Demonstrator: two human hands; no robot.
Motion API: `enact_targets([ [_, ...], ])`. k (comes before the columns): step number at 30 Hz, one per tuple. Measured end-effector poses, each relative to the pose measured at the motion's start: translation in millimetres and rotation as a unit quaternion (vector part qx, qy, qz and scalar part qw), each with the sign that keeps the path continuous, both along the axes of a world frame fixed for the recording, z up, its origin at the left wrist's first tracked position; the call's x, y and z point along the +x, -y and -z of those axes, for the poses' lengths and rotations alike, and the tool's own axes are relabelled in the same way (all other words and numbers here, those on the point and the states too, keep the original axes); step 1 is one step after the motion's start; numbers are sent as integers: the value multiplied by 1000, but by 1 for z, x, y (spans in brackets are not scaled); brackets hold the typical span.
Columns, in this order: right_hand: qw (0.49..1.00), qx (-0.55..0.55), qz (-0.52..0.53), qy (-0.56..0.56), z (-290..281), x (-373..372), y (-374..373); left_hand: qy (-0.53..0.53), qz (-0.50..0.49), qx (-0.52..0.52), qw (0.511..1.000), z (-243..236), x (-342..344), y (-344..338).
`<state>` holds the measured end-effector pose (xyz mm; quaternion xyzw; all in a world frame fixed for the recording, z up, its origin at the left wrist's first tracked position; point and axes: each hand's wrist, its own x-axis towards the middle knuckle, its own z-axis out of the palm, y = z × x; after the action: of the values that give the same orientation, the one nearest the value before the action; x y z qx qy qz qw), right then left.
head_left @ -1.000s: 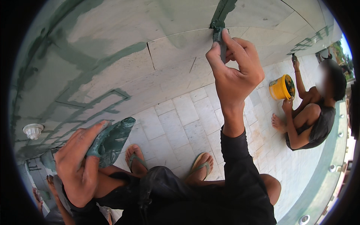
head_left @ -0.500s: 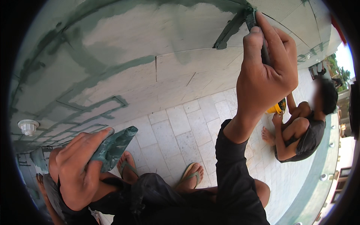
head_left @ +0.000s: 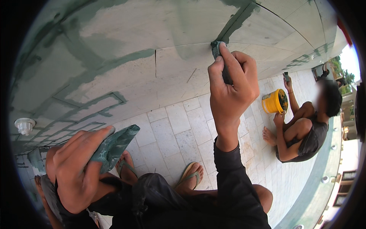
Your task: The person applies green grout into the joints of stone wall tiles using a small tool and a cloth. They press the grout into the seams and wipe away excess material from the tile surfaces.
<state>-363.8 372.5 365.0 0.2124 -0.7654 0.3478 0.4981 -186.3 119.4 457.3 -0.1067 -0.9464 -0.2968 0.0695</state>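
Note:
My right hand (head_left: 235,86) pinches a small, narrow, flat scraper (head_left: 216,49) coated in dark green paste. Its tip touches the pale stone-tiled wall (head_left: 126,28), at the lower end of a slanting joint (head_left: 239,22) covered with wet green paste. Most of the scraper is hidden by my fingers. Lower left, my left hand (head_left: 76,168) grips a curved, folded piece (head_left: 116,147) smeared with green paste, its narrow end pointing up and right; its kind is unclear. That hand stays well away from the wall's worked joint.
A person (head_left: 305,129) squats at the right, one hand at a yellow bucket (head_left: 272,102) of dark green paste, the other raising a small tool (head_left: 286,75). A white fixture (head_left: 25,126) juts from the wall. Another person's arm (head_left: 47,202) shows lower left. Pale paving (head_left: 171,129) lies below.
My right hand has drawn the scraper down and left along the slanting joint to its lower end. My left hand has barely shifted. The squatting person has raised a small tool from the bucket.

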Motion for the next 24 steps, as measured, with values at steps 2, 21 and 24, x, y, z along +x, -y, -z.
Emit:
enact_targets([
  [2, 999, -9, -12, 37, -2, 3, -1, -11, 4, 7, 1000, 2, 2, -2],
  [21, 976, -159, -59, 137, 6, 11, -2, 2, 19, -1, 1000, -4, 12, 4],
  [24, 975, -194, -65, 91, 7, 7, -3, 8, -8, 16, 1000, -2, 14, 2],
])
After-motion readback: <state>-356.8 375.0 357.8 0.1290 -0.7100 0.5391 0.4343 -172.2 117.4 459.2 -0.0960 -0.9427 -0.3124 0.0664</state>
